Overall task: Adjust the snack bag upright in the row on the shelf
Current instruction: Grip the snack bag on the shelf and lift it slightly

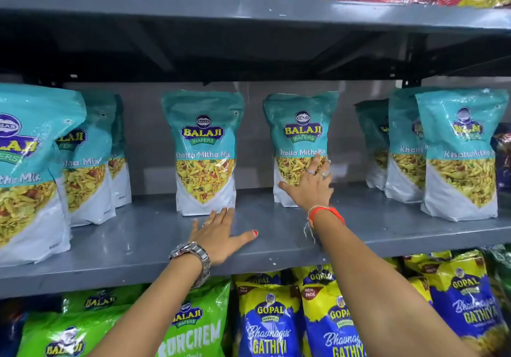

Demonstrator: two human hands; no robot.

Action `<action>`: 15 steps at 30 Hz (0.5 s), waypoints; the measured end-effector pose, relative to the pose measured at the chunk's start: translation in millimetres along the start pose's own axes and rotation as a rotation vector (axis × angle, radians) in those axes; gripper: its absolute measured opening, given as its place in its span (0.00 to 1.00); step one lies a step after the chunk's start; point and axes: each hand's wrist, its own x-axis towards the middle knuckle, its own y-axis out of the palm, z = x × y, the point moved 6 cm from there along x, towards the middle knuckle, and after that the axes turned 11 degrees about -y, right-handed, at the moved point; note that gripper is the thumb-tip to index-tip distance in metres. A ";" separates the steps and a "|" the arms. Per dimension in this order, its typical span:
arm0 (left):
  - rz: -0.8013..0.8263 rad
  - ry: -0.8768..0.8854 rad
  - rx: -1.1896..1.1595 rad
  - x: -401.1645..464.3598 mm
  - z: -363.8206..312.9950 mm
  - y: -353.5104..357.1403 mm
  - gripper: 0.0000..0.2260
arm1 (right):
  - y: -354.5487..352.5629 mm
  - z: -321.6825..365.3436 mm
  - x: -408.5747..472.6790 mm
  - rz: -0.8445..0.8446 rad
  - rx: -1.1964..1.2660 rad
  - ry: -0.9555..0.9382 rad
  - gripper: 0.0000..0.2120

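Teal Balaji Khatta Mitha Mix bags stand in a row on the grey middle shelf [138, 240]. One bag [204, 146] stands upright at the centre. My left hand [221, 235] lies flat on the shelf just below it, fingers spread, fingertips at the bag's bottom edge. A second bag [300, 132] stands to its right, upright or nearly so. My right hand [312, 185] rests open against that bag's lower front, palm on it, fingers apart. Neither hand closes around a bag.
More teal bags stand at the left [33, 168] and the right [461, 152] of the same shelf. The shelf above [249, 11] hangs low over the bag tops. Green and blue snack bags [271, 323] fill the shelf below.
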 end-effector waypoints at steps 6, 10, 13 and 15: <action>0.092 -0.022 0.088 6.9 2.6 9.4 0.40 | 8.9 -6.2 6.7 -0.079 0.115 0.091 0.59; 0.079 -0.017 0.111 7.6 1.1 10.1 0.39 | 8.2 -7.7 10.3 -0.120 0.131 0.107 0.59; 0.076 -0.019 0.113 6.7 0.3 10.0 0.39 | 7.9 -7.4 10.2 -0.117 0.153 0.118 0.58; 0.073 -0.022 0.112 6.4 0.4 9.3 0.39 | 6.0 -6.9 9.8 -0.120 0.164 0.116 0.57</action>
